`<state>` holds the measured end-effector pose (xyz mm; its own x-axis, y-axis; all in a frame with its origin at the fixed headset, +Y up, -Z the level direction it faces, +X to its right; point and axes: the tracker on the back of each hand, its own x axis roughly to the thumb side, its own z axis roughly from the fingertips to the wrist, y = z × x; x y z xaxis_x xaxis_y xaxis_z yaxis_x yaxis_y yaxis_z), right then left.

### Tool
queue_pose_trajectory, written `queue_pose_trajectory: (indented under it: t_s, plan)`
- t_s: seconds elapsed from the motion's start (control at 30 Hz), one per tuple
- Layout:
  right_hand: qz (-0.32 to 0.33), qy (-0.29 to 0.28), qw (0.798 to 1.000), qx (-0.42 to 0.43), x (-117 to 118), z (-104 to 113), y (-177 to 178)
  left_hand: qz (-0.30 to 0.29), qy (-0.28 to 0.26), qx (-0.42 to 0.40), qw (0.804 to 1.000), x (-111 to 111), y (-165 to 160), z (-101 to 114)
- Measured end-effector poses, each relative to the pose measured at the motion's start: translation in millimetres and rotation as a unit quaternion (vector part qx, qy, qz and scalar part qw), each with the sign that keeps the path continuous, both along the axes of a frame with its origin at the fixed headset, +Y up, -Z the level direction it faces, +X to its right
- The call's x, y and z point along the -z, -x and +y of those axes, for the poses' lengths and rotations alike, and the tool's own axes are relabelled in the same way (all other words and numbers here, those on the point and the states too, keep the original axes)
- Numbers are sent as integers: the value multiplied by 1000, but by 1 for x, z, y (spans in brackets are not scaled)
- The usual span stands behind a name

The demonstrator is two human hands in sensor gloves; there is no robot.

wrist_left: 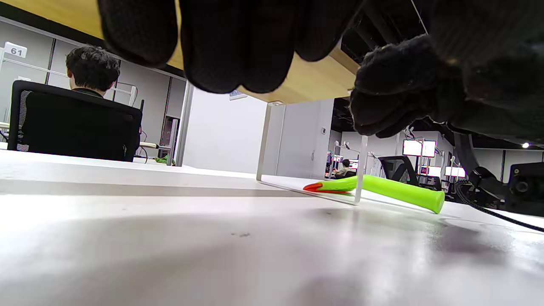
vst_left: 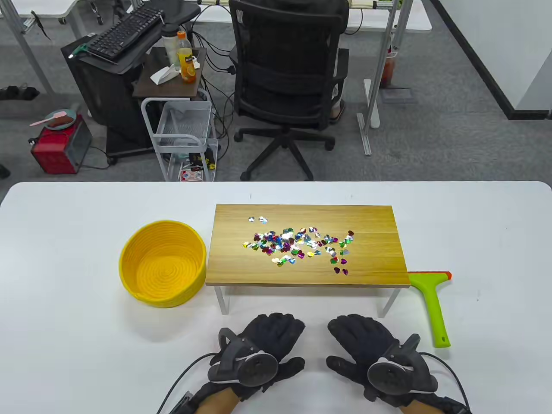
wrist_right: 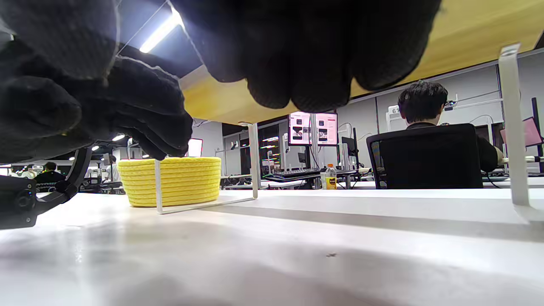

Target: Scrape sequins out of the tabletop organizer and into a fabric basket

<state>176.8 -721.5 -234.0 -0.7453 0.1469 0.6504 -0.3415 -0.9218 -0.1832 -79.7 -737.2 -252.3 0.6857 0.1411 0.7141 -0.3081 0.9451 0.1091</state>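
Note:
A wooden tabletop organizer [vst_left: 371, 224] on white legs stands mid-table, with many colourful heart sequins [vst_left: 297, 246] scattered on top. A yellow woven fabric basket [vst_left: 163, 263] sits just left of it, empty; it also shows in the right wrist view [wrist_right: 170, 180]. A green scraper [vst_left: 434, 306] with an orange blade edge lies at the organizer's right front corner; it also shows in the left wrist view [wrist_left: 395, 191]. My left hand [vst_left: 269, 334] and right hand [vst_left: 360, 334] rest palm-down on the table in front of the organizer, fingers spread, holding nothing.
The white table [vst_left: 64, 345] ends just behind the organizer. Beyond it stand a black office chair [vst_left: 286, 86], a wire cart [vst_left: 183, 129] and a side stand with an orange bottle [vst_left: 185, 60].

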Motion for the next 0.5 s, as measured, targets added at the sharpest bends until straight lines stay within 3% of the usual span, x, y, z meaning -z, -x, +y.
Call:
queue_pose_trajectory:
  t_s: [0.5]
  plan:
    - [-7,3,1000,5,0,-2,-1,5,-10,2,1000,0,1,1]
